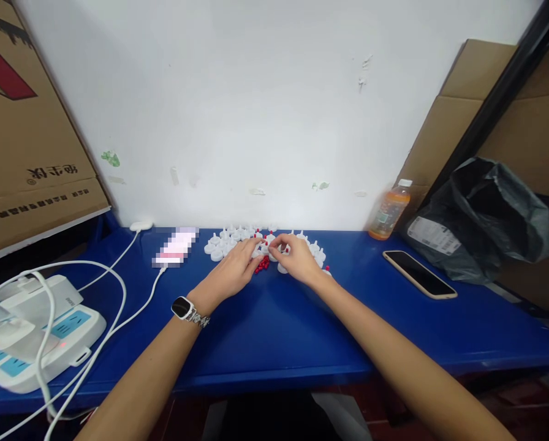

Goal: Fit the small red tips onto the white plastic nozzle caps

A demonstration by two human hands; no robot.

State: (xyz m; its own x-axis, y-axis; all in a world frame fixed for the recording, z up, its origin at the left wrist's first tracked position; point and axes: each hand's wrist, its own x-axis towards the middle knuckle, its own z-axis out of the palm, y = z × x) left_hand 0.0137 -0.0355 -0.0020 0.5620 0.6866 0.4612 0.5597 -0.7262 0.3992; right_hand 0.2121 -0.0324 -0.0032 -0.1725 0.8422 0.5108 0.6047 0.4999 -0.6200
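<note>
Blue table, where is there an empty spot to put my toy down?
The blue table is bare in front, between the two forearms, and between the right hand and the dark smartphone. It is crowded at the back, where white plastic caps and small red pieces lie by the left hand, and around the white power strip.

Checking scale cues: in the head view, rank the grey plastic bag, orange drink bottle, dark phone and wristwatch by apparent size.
1. grey plastic bag
2. dark phone and orange drink bottle: look alike, unranked.
3. wristwatch, smallest though nearest the camera.
</note>
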